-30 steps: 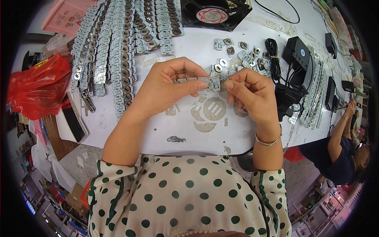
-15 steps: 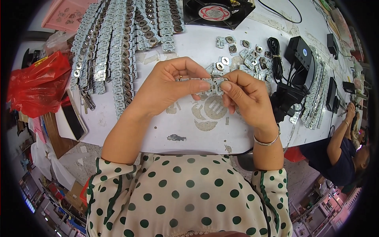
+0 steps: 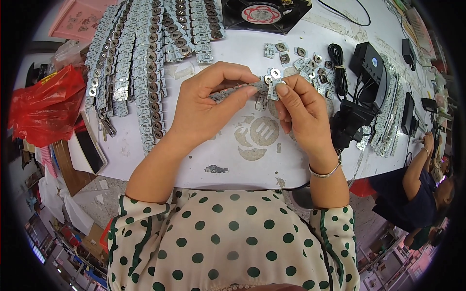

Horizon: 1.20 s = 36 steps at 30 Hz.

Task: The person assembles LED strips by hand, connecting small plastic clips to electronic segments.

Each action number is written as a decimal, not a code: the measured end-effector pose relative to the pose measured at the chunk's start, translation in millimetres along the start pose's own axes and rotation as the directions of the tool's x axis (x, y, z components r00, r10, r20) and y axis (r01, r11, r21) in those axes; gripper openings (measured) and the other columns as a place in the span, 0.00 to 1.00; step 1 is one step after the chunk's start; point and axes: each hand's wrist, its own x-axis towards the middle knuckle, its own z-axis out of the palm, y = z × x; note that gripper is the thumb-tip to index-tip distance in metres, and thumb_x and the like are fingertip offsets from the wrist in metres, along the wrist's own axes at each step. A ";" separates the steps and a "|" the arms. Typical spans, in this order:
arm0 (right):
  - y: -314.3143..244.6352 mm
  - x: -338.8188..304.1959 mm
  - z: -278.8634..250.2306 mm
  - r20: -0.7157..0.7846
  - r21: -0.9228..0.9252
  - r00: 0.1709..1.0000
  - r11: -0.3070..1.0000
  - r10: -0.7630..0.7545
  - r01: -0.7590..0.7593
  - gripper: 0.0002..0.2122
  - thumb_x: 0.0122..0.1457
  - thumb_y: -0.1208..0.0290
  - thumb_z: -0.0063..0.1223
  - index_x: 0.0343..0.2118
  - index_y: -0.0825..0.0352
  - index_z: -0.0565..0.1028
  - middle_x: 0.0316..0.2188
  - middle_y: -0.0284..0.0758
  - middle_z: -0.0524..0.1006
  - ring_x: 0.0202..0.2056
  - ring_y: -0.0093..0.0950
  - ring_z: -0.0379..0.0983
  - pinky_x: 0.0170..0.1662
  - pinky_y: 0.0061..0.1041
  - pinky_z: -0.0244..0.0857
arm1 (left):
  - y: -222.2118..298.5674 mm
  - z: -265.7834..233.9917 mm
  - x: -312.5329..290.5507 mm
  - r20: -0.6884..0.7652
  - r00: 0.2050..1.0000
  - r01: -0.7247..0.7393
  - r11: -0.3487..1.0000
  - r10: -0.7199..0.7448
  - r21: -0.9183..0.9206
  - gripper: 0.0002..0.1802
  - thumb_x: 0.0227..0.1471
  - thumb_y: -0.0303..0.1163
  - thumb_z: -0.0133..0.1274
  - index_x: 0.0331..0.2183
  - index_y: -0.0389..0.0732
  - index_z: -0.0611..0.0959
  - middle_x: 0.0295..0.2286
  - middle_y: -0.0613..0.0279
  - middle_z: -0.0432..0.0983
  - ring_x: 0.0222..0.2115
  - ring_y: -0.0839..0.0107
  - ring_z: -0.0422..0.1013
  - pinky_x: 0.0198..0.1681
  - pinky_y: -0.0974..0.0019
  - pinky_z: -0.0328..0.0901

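Seen from the head, the left hand point(image 3: 206, 109) pinches a thin strip point(image 3: 233, 90) of small boards over the white surface point(image 3: 233, 160), and the right hand point(image 3: 301, 109) has its fingers point(image 3: 283, 90) shut on the end piece point(image 3: 274, 83), so it looks like the end board is being snapped off. The next move, I think, needs a firm bend right at the joint, with the strip held steady. A red bag point(image 3: 46, 109) sits at the left, but I cannot tell what is inside.
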 end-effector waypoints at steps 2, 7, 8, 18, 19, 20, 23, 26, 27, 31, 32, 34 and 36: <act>0.2 0.1 1.8 0.000 -0.002 1.000 1.000 0.010 -0.010 0.10 0.65 0.65 0.47 0.32 0.66 0.71 0.17 0.25 0.69 0.15 0.11 0.58 0.17 0.12 0.52 | 2.3 1.1 0.2 0.003 1.000 -0.017 0.999 0.017 0.038 0.11 0.48 0.18 0.58 0.37 0.35 0.80 0.38 0.60 0.76 0.37 0.75 0.73 0.42 0.72 0.68; 4.7 0.7 2.0 0.005 0.058 1.000 0.998 0.027 -0.027 0.10 0.65 0.65 0.47 0.32 0.67 0.71 0.17 0.26 0.70 0.14 0.12 0.59 0.16 0.13 0.52 | 3.8 3.0 -0.3 0.014 0.992 -0.129 0.975 0.128 0.180 0.09 0.48 0.19 0.58 0.35 0.35 0.81 0.37 0.58 0.77 0.37 0.75 0.73 0.41 0.73 0.68; 4.6 0.4 2.4 0.002 0.072 1.000 0.997 0.021 -0.021 0.10 0.65 0.65 0.47 0.31 0.67 0.71 0.18 0.27 0.70 0.14 0.12 0.60 0.16 0.13 0.54 | 4.0 3.4 -0.2 0.011 0.991 -0.133 0.974 0.134 0.182 0.09 0.48 0.19 0.58 0.35 0.35 0.81 0.36 0.58 0.77 0.37 0.75 0.73 0.41 0.73 0.68; -0.5 0.6 -0.3 -0.071 0.129 0.997 0.992 0.018 -0.009 0.07 0.61 0.70 0.53 0.30 0.68 0.72 0.17 0.27 0.71 0.14 0.13 0.63 0.15 0.14 0.57 | -1.3 7.5 -3.7 0.050 0.995 0.092 0.995 -0.090 -0.037 0.12 0.51 0.21 0.57 0.40 0.35 0.80 0.37 0.61 0.77 0.36 0.76 0.73 0.42 0.74 0.68; -2.5 1.3 -4.8 -0.070 0.130 0.997 0.991 0.017 -0.008 0.07 0.61 0.70 0.53 0.30 0.68 0.72 0.17 0.27 0.71 0.14 0.13 0.63 0.15 0.14 0.57 | -4.1 7.1 -3.5 0.049 0.995 0.092 0.995 -0.090 -0.035 0.12 0.51 0.21 0.57 0.40 0.35 0.80 0.37 0.61 0.77 0.36 0.76 0.73 0.42 0.74 0.68; -4.7 2.1 -10.9 -0.106 -0.098 0.994 0.995 -0.013 0.002 0.07 0.60 0.72 0.55 0.28 0.69 0.73 0.16 0.26 0.72 0.16 0.12 0.63 0.16 0.14 0.57 | -7.1 6.6 -2.8 0.059 0.997 0.050 0.999 -0.050 0.008 0.13 0.51 0.22 0.57 0.41 0.35 0.80 0.37 0.61 0.77 0.36 0.76 0.73 0.43 0.74 0.68; -1.4 1.9 -20.4 -0.148 -0.414 0.978 0.907 -0.144 0.071 0.06 0.57 0.73 0.57 0.27 0.70 0.75 0.16 0.25 0.73 0.17 0.11 0.64 0.18 0.15 0.57 | -1.5 5.5 0.6 0.088 0.986 0.150 0.987 -0.144 -0.064 0.13 0.53 0.23 0.56 0.42 0.35 0.79 0.38 0.61 0.76 0.35 0.76 0.73 0.43 0.73 0.68; -1.3 1.1 -15.8 -0.128 -0.417 0.970 0.898 -0.209 0.138 0.05 0.56 0.74 0.58 0.29 0.70 0.78 0.17 0.26 0.75 0.18 0.11 0.65 0.19 0.15 0.57 | 0.1 4.2 1.6 0.107 0.954 0.297 0.932 -0.280 -0.207 0.13 0.53 0.23 0.55 0.43 0.34 0.79 0.38 0.61 0.75 0.35 0.76 0.73 0.42 0.72 0.70; -1.8 0.0 -13.7 -0.107 -0.326 0.978 0.936 -0.179 0.135 0.05 0.56 0.74 0.59 0.31 0.70 0.80 0.18 0.27 0.76 0.18 0.12 0.66 0.19 0.15 0.58 | -0.8 4.0 0.8 0.098 0.952 0.307 0.920 -0.291 -0.243 0.13 0.53 0.23 0.55 0.43 0.34 0.79 0.38 0.60 0.74 0.35 0.75 0.73 0.41 0.72 0.70; -10.8 -3.1 -14.1 -0.020 -0.260 0.998 0.964 -0.061 0.054 0.07 0.56 0.73 0.59 0.34 0.70 0.80 0.18 0.29 0.76 0.18 0.12 0.66 0.20 0.14 0.59 | -1.6 1.9 -1.0 0.131 0.943 0.330 0.920 -0.307 -0.214 0.13 0.53 0.23 0.56 0.42 0.33 0.79 0.38 0.59 0.74 0.36 0.75 0.73 0.39 0.72 0.72; -12.4 -3.0 -15.5 0.002 -0.251 1.000 0.968 0.025 -0.024 0.08 0.56 0.71 0.59 0.34 0.70 0.81 0.18 0.29 0.77 0.18 0.13 0.66 0.20 0.14 0.59 | -1.8 2.8 -1.8 0.134 0.940 0.339 0.904 -0.314 -0.259 0.13 0.52 0.23 0.57 0.41 0.33 0.79 0.37 0.58 0.75 0.35 0.75 0.73 0.37 0.72 0.72; -12.1 -2.5 -14.6 0.021 -0.244 0.994 0.964 0.111 -0.103 0.08 0.56 0.70 0.59 0.34 0.70 0.81 0.19 0.29 0.77 0.18 0.13 0.66 0.21 0.13 0.59 | -1.6 2.1 -1.2 0.140 0.937 0.349 0.887 -0.321 -0.304 0.12 0.51 0.23 0.58 0.40 0.32 0.79 0.37 0.57 0.76 0.33 0.75 0.74 0.36 0.72 0.72; -7.1 -1.2 -7.9 0.025 -0.267 0.999 0.963 0.044 -0.036 0.08 0.58 0.69 0.57 0.31 0.71 0.79 0.18 0.28 0.76 0.17 0.12 0.64 0.20 0.12 0.57 | 0.8 -4.1 1.0 0.115 0.900 0.435 0.889 -0.421 -0.143 0.12 0.48 0.21 0.60 0.38 0.32 0.80 0.34 0.57 0.77 0.31 0.75 0.74 0.33 0.73 0.72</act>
